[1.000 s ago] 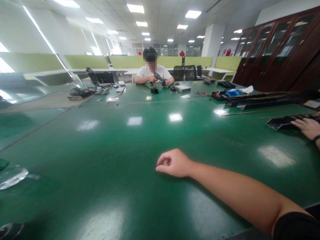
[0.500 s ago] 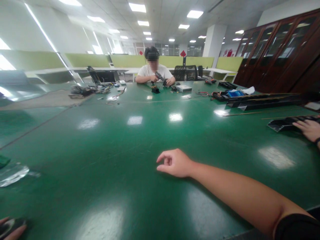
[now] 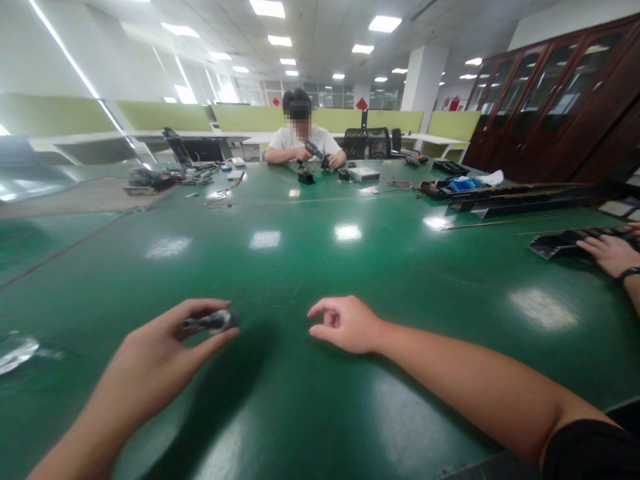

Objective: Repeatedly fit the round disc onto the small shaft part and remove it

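My left hand (image 3: pixel 150 360) is raised over the green table (image 3: pixel 260 413), thumb and fingers closed on a small grey-and-black part (image 3: pixel 215 321). The part is blurred, so its exact kind does not show. A shadow falls on the tabletop below it. To the right, my right hand (image 3: pixel 350 325) rests on the table with nothing in it. Its index finger and thumb curve toward each other with a gap between them, while the other fingers are curled in. The two hands are apart.
A person (image 3: pixel 303 137) across the table holds a power drill (image 3: pixel 315 150) near small black parts (image 3: pixel 305 176). At right, another person's hand (image 3: pixel 610 253) lies on a black profile (image 3: pixel 550 247). Clear plastic (image 3: pixel 17 353) lies at left. Cables and tools (image 3: pixel 175 175) stand farther back.
My left hand has come in from the lower left corner, bringing the small part toward the middle. My right hand keeps its place and shape. The whole view has shifted slightly.
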A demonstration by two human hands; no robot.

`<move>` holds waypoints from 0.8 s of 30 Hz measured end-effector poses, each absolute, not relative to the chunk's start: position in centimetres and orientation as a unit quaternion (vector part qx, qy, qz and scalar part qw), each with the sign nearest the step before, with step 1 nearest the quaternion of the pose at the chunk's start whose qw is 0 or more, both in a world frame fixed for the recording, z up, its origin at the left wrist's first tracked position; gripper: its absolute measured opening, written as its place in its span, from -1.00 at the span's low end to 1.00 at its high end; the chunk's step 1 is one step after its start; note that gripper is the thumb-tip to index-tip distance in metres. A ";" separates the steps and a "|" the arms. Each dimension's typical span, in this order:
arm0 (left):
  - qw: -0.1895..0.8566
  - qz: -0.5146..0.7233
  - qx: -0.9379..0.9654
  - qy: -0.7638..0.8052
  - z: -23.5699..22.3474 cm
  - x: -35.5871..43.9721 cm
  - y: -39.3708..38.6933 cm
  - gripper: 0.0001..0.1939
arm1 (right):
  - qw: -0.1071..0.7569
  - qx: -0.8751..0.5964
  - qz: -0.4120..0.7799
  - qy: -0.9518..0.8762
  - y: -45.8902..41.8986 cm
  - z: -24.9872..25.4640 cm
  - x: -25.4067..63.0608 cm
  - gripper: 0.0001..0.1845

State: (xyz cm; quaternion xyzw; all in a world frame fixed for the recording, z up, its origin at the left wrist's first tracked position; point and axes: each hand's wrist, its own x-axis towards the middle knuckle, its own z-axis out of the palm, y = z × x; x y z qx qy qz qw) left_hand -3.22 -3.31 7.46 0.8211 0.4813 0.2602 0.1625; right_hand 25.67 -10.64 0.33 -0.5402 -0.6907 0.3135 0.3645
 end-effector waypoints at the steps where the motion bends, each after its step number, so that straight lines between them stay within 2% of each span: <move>1: 0.210 0.253 0.830 0.451 7.2 -1.1 -2.9 -0.46 | 0.371 -0.542 0.315 -0.685 -10.6 0.3 25.7 -0.63; 5: 0.308 0.250 0.853 0.339 5.1 5.9 -2.8 -0.60 | 0.395 -0.547 0.311 -0.670 -10.5 0.0 25.8 -0.42; 11: 0.212 0.303 0.896 0.246 1.6 6.6 -4.0 -0.85 | 0.380 -0.536 0.304 -0.689 -10.3 -0.4 25.8 -0.48; 20: 0.224 0.308 0.899 0.218 2.8 5.5 -3.9 -0.86 | 0.382 -0.530 0.354 -0.669 -10.9 0.3 25.8 -0.43; 24: 0.236 0.305 0.897 0.216 2.8 5.4 -4.1 -0.83 | 0.379 -0.535 0.354 -0.667 -10.9 0.4 25.8 -0.47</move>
